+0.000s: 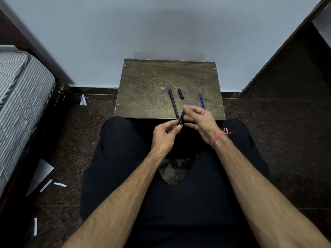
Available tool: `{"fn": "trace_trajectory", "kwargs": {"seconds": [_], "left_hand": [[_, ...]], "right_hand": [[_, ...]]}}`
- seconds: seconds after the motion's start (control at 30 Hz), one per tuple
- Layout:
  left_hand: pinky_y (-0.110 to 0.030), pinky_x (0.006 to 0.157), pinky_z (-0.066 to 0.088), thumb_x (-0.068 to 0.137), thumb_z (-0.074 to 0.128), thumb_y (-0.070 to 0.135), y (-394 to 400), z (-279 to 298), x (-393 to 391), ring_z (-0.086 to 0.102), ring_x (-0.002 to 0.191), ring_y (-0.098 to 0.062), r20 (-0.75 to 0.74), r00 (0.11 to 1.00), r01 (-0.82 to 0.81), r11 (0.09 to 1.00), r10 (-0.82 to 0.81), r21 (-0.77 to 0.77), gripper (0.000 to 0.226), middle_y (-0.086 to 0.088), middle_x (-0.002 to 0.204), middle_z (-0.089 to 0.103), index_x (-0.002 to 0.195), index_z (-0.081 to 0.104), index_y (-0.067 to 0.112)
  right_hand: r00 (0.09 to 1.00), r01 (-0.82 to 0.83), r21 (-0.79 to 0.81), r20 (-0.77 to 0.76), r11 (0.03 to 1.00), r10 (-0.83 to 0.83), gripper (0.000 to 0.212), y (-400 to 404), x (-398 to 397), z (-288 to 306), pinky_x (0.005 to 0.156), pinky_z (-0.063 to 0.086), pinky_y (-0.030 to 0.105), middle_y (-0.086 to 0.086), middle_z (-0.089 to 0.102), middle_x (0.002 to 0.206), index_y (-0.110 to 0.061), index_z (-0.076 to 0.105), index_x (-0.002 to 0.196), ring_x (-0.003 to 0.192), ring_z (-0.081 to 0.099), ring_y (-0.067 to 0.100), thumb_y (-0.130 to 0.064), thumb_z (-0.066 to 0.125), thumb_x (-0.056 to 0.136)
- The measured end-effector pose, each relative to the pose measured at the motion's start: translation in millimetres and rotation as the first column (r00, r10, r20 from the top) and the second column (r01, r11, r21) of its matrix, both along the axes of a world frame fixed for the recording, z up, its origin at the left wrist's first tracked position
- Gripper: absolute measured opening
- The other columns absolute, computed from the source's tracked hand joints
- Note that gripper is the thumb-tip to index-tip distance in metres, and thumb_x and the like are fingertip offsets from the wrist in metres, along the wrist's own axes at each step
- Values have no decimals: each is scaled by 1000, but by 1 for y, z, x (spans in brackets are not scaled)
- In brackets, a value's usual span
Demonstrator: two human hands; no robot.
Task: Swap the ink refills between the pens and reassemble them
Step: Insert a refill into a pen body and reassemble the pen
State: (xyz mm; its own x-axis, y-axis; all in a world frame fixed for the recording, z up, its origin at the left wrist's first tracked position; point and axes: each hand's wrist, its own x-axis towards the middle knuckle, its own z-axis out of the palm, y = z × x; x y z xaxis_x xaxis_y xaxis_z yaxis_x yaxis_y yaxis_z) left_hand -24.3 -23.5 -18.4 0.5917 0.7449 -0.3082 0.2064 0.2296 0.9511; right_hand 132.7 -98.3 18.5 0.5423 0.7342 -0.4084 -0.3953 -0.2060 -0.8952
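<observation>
A black pen barrel (181,118) is held at the near edge of the small wooden table (152,83). My left hand (165,135) pinches its lower end. My right hand (198,119) pinches its upper end, where a thin tip pokes out past the fingers. A capped black pen (173,102) lies on the table just beyond my hands. Beside it lies a loose black cap (180,93). A blue ink refill (202,100) lies to the right of them.
The table stands against a pale wall, with my knees in black trousers at its near edge. A striped mattress (19,97) is at the left. Paper scraps (52,185) lie on the dark floor. A dark wooden panel (295,72) rises at the right.
</observation>
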Motion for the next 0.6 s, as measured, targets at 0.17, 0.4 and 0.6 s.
{"fn": "trace_trajectory", "kwargs": {"seconds": [0.17, 0.4, 0.6], "left_hand": [[-17, 83, 59, 100, 83, 21, -1, -1, -2, 80, 91, -1, -18, 1000, 10, 1000, -10, 2, 30, 5, 107, 87, 129, 82, 23], [-20, 87, 61, 101, 81, 19, 0, 4, -1, 81, 97, -5, 11, 1000, 18, 1000, -18, -24, 29, 4, 110, 87, 129, 82, 26], [-20, 87, 61, 100, 82, 18, -1, 4, -3, 79, 90, 0, -4, 1000, 11, 1000, -11, -24, 27, 1, 108, 87, 127, 83, 22]], "right_hand": [[999, -18, 5, 44, 1000, 18, 23, 0, 2, -3, 82, 61, 25, 8, 82, 116, -11, 78, 123, 96, 76, 10, -20, 73, 103], [999, 8, 32, -36, 999, -7, 45, 0, -3, 1, 82, 63, 32, 8, 80, 114, -17, 74, 118, 94, 78, 15, -48, 83, 87], [1000, 24, 1, -1, 1000, -24, 14, -1, 0, 0, 80, 58, 27, -4, 80, 95, -18, 75, 105, 85, 76, 6, -13, 82, 94]]}}
